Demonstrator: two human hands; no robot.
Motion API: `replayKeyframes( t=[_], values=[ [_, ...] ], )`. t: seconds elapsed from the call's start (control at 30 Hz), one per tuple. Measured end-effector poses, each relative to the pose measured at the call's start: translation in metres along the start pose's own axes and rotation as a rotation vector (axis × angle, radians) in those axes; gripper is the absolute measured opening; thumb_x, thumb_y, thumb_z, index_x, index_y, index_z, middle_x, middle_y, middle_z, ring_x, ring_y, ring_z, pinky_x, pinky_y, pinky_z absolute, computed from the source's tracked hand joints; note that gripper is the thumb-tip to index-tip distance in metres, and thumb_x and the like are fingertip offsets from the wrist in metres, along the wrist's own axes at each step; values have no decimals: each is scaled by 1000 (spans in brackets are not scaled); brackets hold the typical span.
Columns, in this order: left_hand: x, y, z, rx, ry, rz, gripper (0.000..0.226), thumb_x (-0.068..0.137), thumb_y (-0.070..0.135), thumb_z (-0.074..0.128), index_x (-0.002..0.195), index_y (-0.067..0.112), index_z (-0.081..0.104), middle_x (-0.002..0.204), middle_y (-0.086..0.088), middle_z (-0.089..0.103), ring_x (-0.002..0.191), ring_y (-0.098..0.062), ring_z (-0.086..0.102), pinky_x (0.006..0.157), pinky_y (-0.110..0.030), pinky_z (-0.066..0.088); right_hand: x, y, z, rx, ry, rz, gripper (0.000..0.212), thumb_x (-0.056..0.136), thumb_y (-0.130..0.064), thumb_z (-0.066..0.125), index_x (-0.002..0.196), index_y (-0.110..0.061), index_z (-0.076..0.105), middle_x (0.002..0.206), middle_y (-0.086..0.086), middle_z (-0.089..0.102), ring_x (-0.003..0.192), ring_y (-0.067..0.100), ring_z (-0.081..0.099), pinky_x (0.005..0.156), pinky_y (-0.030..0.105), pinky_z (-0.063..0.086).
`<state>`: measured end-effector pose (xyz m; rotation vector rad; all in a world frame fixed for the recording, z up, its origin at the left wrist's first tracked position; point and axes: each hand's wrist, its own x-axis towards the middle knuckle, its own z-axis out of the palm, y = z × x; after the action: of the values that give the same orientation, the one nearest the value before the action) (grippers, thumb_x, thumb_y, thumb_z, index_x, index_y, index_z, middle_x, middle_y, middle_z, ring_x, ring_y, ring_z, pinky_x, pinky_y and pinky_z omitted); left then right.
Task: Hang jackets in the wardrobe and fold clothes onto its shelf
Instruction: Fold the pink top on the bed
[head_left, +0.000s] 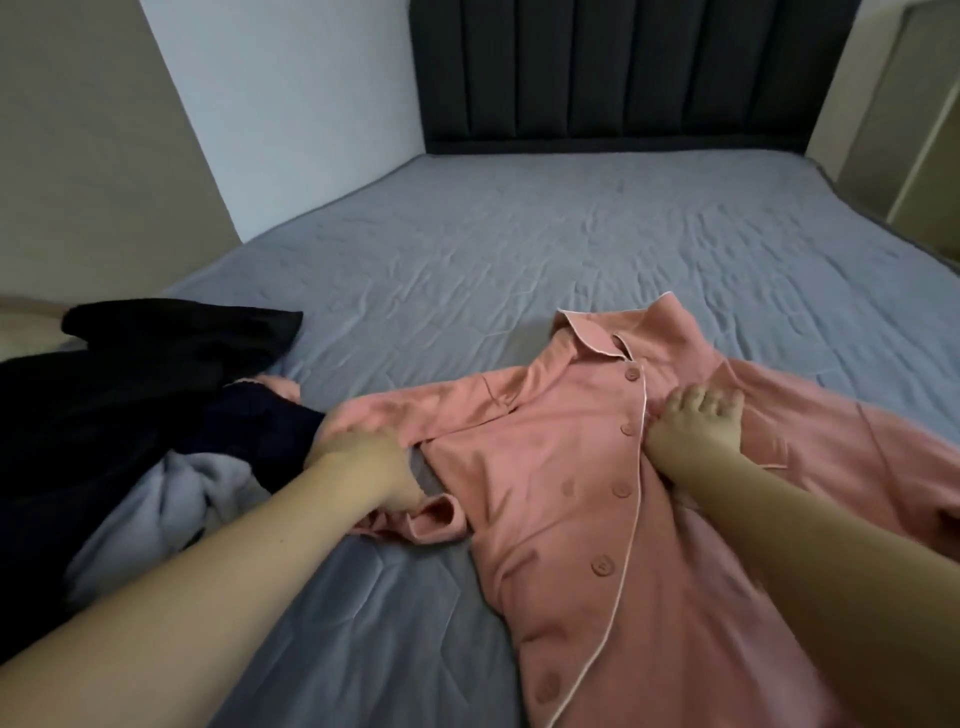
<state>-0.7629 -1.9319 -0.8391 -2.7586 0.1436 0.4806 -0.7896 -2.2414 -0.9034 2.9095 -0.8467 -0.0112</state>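
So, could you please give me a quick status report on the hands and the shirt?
Left hand grips the sleeve of the pink buttoned pyjama shirt. Right hand presses its front. Shirt flat on the grey bed sheet. Dark clothes pile beside the left sleeve.

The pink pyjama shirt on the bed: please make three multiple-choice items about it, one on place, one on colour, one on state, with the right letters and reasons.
1. Where is the pile of dark clothes relative to the pink pyjama shirt?
A. left
B. right
C. on top of it

2. What colour is the bedsheet?
A. white
B. grey-blue
C. green

3. How does the shirt lie?
A. folded into a square
B. on a hanger
C. spread out, buttoned front up

Answers:
1 A, the pile sits by the left hand.
2 B, the sheet around the shirt is grey-blue.
3 C, the buttons face up and the right hand rests on its front.
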Motion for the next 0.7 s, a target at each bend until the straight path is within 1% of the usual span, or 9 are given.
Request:
replayKeyframes(
  t=[0.07,0.13,0.23,0.27,0.33,0.4,0.47,0.57,0.7],
  values=[
    [-16,-3,-5,-8,-323,87,32,88,30,56,101,1,62,85,-10,71,63,-19,65,58,-30,51,-7,-16,-6,106,-39,-10,59,99,-35,21,149,-2,21,155,18,23,142,35,23,114,49,15],
    [-27,-21,-25,85,-510,99,29,99,21,46,83,-1,56,64,-10,64,51,-14,61,55,-23,46,-18,-24,-9,256,-54,-24,56,97,-32,26,147,-7,28,155,13,26,142,32,23,113,48,16],
    [-30,-85,-74,331,235,47,27,94,20,49,117,13,62,117,-10,61,106,-23,61,79,-28,44,-28,-23,-13,269,-49,-51,54,96,-33,27,145,-13,31,155,8,28,142,29,24,114,49,14],
    [-28,-116,-85,426,339,-46,35,93,20,49,127,15,58,127,-10,54,117,-27,53,89,-34,41,-29,-21,-14,236,-51,-60,52,95,-32,28,144,-15,33,154,7,29,141,29,25,114,48,16],
    [-25,-160,-102,567,357,-360,43,95,22,48,137,12,49,138,-14,46,128,-32,43,106,-45,31,-31,-22,-17,179,-66,-80,50,93,-27,30,141,-18,37,151,6,33,138,29,29,112,47,20],
    [-15,-163,-101,395,243,-450,44,101,23,37,142,8,42,148,-20,38,140,-40,28,115,-58,8,-33,-24,-25,150,-84,-112,47,91,-25,32,136,-20,42,146,5,39,134,29,35,110,46,24],
    [-7,-116,-97,321,301,-243,45,98,30,37,141,16,46,148,-15,41,139,-37,30,113,-64,6,-32,-21,-34,144,-98,-142,45,90,-27,32,133,-22,46,141,4,45,129,29,40,109,47,25],
    [-4,-14,-89,142,339,97,49,92,35,44,136,16,51,143,-11,46,132,-32,42,110,-56,28,-25,-2,-43,122,-33,-132,46,89,-32,32,130,-23,49,135,5,49,128,29,42,112,50,19],
    [31,74,-80,-218,217,245,57,89,28,42,143,10,41,151,-16,37,137,-33,39,112,-49,33,-3,56,-44,160,65,39,50,85,-36,42,131,-17,45,142,12,44,133,33,38,111,49,19]
  ],
)
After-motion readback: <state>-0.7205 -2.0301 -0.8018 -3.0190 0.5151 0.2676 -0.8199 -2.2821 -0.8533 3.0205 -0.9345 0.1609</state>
